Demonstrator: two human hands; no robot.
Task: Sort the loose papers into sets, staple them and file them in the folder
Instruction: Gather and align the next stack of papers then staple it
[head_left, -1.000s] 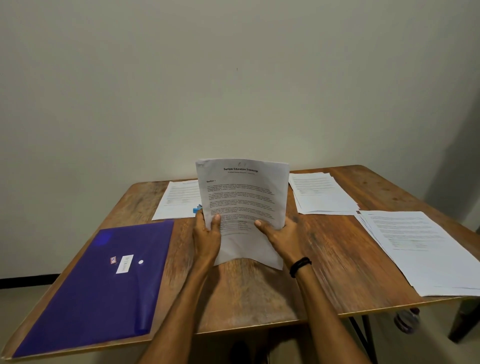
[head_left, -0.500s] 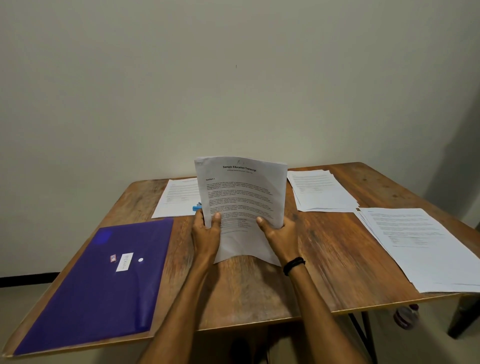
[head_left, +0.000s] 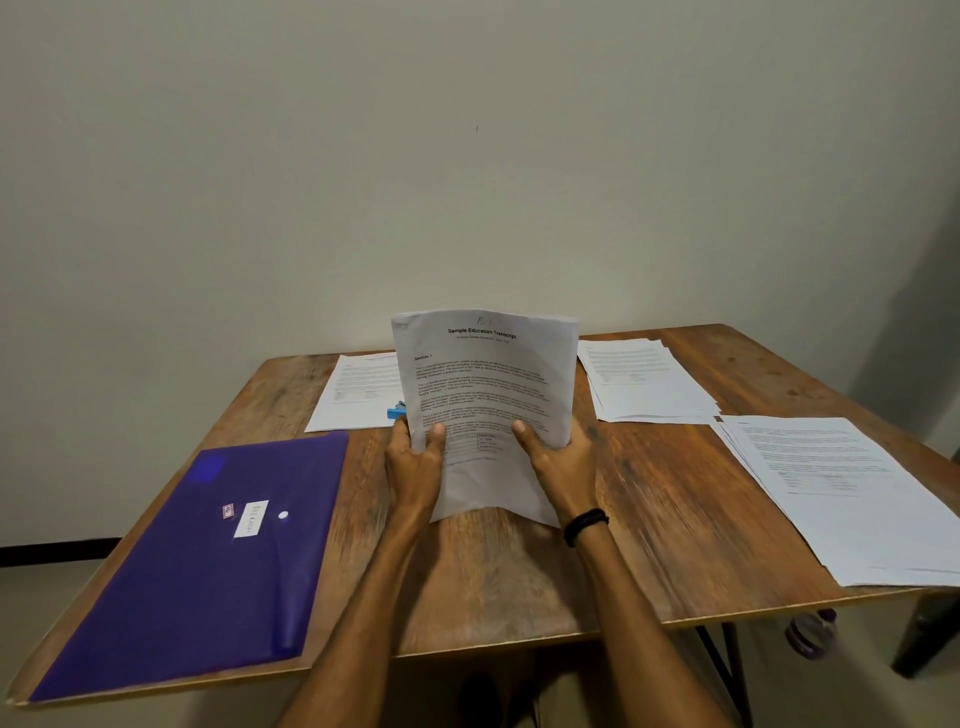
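Note:
I hold a set of printed papers (head_left: 485, 384) upright at the table's middle, its bottom edge on the wood. My left hand (head_left: 415, 467) grips its left side with the thumb on the front. My right hand (head_left: 558, 465) grips its right side the same way. A purple folder (head_left: 208, 551) with a white label lies flat at the near left. A blue stapler (head_left: 396, 411) peeks out behind the held papers, mostly hidden. Other paper stacks lie at the far left (head_left: 358, 389), the far right (head_left: 644, 382) and the near right (head_left: 841, 488).
The wooden table (head_left: 670, 525) ends in a front edge just past my forearms. The near right stack overhangs that edge slightly. A plain wall stands close behind the table. A bottle (head_left: 810, 631) sits on the floor under the right corner.
The held papers stay upright between both hands, with almost no shift. Only the view has drifted slightly.

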